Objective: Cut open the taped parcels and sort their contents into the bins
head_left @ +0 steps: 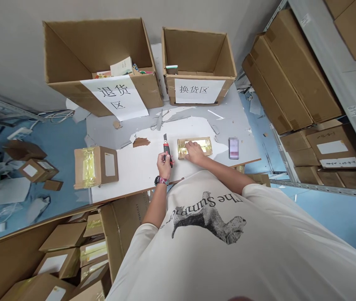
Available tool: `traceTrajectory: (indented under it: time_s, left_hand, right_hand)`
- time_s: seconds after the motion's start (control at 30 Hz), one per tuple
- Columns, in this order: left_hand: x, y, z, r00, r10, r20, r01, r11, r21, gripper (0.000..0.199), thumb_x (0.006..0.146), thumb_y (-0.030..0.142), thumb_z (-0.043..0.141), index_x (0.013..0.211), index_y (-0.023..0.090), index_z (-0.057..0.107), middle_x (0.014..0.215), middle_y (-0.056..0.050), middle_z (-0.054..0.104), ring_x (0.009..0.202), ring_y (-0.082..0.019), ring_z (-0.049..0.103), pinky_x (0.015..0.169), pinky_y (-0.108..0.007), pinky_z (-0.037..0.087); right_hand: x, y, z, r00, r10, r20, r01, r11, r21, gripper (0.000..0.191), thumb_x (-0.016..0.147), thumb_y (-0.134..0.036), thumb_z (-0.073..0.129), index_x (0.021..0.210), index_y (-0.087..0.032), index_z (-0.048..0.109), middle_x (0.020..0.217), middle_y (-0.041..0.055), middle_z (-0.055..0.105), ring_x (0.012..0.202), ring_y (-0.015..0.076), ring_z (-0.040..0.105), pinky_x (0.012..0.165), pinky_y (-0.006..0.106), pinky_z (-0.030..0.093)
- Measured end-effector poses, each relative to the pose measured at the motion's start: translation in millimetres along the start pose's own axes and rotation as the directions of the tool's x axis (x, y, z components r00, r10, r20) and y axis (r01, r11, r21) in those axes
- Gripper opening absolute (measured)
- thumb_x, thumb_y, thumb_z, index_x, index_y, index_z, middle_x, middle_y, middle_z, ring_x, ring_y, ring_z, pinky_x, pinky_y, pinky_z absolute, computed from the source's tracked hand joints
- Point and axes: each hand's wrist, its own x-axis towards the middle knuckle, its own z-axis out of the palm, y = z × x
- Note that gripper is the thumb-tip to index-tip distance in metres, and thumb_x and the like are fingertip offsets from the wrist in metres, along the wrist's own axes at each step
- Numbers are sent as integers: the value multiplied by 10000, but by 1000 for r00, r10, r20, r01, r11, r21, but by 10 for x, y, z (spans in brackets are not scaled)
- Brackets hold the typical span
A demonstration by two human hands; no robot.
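My left hand (163, 165) is closed around a red and black utility knife (166, 149), its blade pointing away from me over the table. To the right of the knife, a small cardboard box (207, 143) wrapped in yellowish clear tape lies flat on the table. My right hand (196, 152) grips this box from above, with curled fingers on its top near the left half. Blade and box are apart. A phone (233, 148) lies right of the box. Part of the box is covered by my right hand.
Two open cartons with paper signs stand at the back: a large left carton (65, 90) holding books and a smaller right carton (225, 83). A taped box (96, 167) sits on the table (128, 175) at left. Boxes fill a bin below; shelves (316, 54) rise at right.
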Motion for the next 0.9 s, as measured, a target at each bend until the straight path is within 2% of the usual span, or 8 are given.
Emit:
traceTrajectory:
  time_s: [0.13,0.33,0.43,0.53,0.63,0.77,0.83,0.9]
  left_hand:
    - [-10,-27,-19,1000,20,0,-20,1000,16,363,991,542,837,1000,239,635,1079,-80,829,653,-150,745,601,-290,608]
    - [9,-68,-34,999,24,-39,-23,999,35,400,1041,604,774,969,241,623,1057,-84,829,665,-155,744,572,-279,584]
    - [41,-81,-77,1000,20,-2,-20,996,82,458,1101,661,666,930,240,611,1012,-88,829,626,-145,703,535,-264,532]
    - [50,-92,-150,998,30,58,-38,988,149,457,1088,655,686,923,232,641,997,-82,819,610,-143,683,543,-271,524]
    - [26,-104,-260,993,66,96,-84,976,202,394,1043,590,779,1177,220,754,1083,-70,818,620,-136,668,585,-286,553]
    - [-20,-127,-462,983,92,159,-130,960,246,794,1039,567,816,1721,236,581,1206,-90,835,646,-136,650,652,-304,590]
    - [-33,-141,-564,975,87,207,-140,955,261,860,1038,614,813,1762,221,568,1276,-124,847,716,-161,688,682,-316,607]
    - [-36,-147,-648,962,70,263,-143,953,268,819,1040,655,798,1710,205,654,1327,-146,852,797,-193,728,708,-331,619]
  right_hand:
    - [-31,-18,-18,1000,-20,7,20,1000,-22,477,1075,-277,750,1516,-125,650,1540,216,694,1386,387,637,1229,503,495]
    - [-54,-86,-83,1000,2,13,-2,1000,-16,445,1079,-270,728,1494,-129,652,1522,225,701,1365,377,681,1181,483,535]
    - [-41,-158,-114,999,43,15,-43,999,-13,465,1093,-350,738,1499,-141,649,1504,225,712,1340,389,714,1180,514,551]
    - [-30,-200,-121,997,69,21,-69,998,2,486,1090,-375,749,1511,-157,644,1491,219,721,1323,393,739,1228,555,526]
    - [-31,-188,-105,998,63,24,-64,998,17,501,1068,-343,764,1527,-187,636,1495,211,730,1336,389,743,1296,584,464]
    - [-27,-123,-68,1000,21,10,-22,999,36,558,1045,-343,779,1562,-202,623,1475,213,748,1336,391,739,1336,614,414]
    - [-19,-80,-40,1000,-8,-2,8,999,45,579,1036,-348,779,1575,-200,624,1469,216,756,1341,398,734,1346,633,400]
    - [-17,-28,1,999,-33,-14,34,998,57,549,1041,-356,763,1554,-198,647,1453,215,768,1347,402,729,1358,657,383]
